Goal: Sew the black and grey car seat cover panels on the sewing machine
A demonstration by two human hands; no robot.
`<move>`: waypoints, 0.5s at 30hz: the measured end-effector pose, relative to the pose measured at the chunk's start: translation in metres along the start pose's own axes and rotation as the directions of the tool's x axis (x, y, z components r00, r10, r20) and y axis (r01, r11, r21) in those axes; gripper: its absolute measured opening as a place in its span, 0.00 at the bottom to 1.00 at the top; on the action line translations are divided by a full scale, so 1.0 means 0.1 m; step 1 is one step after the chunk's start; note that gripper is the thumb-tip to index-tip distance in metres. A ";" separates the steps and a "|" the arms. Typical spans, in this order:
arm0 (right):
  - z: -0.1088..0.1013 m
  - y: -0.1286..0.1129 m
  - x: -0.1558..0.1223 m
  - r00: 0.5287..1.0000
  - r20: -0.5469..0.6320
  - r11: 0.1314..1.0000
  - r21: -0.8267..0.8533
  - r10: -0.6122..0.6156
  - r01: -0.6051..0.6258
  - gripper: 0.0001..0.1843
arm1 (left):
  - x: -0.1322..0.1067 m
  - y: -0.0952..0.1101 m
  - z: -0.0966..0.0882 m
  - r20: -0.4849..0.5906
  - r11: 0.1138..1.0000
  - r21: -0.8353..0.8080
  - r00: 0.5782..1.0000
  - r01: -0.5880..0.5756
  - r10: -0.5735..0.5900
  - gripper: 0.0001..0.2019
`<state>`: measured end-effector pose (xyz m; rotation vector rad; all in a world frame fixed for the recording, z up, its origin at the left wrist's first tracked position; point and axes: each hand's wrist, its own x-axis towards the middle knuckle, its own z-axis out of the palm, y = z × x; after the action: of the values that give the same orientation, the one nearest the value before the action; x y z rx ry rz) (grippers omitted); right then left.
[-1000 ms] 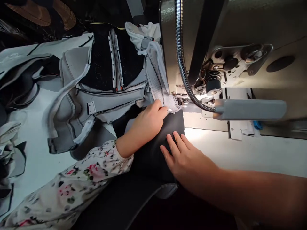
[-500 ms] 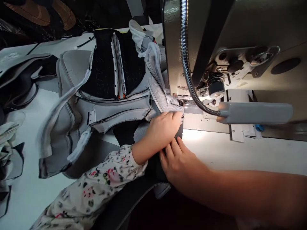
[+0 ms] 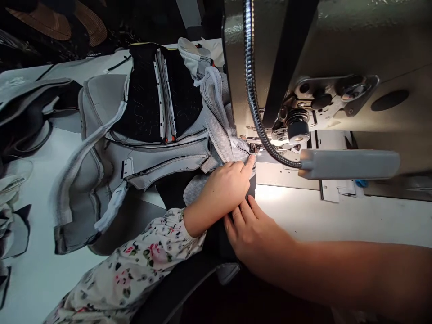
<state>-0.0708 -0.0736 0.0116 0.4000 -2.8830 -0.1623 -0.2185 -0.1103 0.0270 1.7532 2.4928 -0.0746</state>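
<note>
— Where the needle sits at frame centre, what lies under it?
— One grey mesh panel [image 3: 222, 130], woven and stiff, over one smooth black sheet [image 3: 251, 191].
— And the two hands?
— Left hand [image 3: 222, 191] curled, fingertips pressing the mesh by the sewing machine [image 3: 303, 67]; right hand [image 3: 256, 229] flat, fingers together on the black sheet.

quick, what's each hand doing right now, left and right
Left hand: fingers curled, pressing grey mesh fabric toward the sewing machine's needle area.
Right hand: open, flat on the black fabric, gripping nothing.
</note>
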 end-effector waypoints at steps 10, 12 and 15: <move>0.01 -0.03 0.01 1.000 -0.021 1.000 -0.017 0.024 -0.024 0.23 | 0.04 0.06 -0.11 0.069 0.993 -0.024 0.991 0.119 -0.117 0.24; 0.01 -0.04 0.01 0.999 -0.023 0.999 -0.021 0.026 -0.026 0.23 | 0.07 0.07 -0.11 0.049 0.988 -0.024 0.988 0.151 -0.150 0.24; 0.01 -0.04 0.02 0.999 -0.020 0.999 -0.017 0.029 -0.029 0.23 | 0.11 0.08 -0.11 0.032 0.987 -0.022 0.987 0.159 -0.158 0.25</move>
<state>-0.0717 -0.0778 0.0100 0.3543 -2.8647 -0.1773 -0.2149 -0.0966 0.0366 1.5305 2.5954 -0.0814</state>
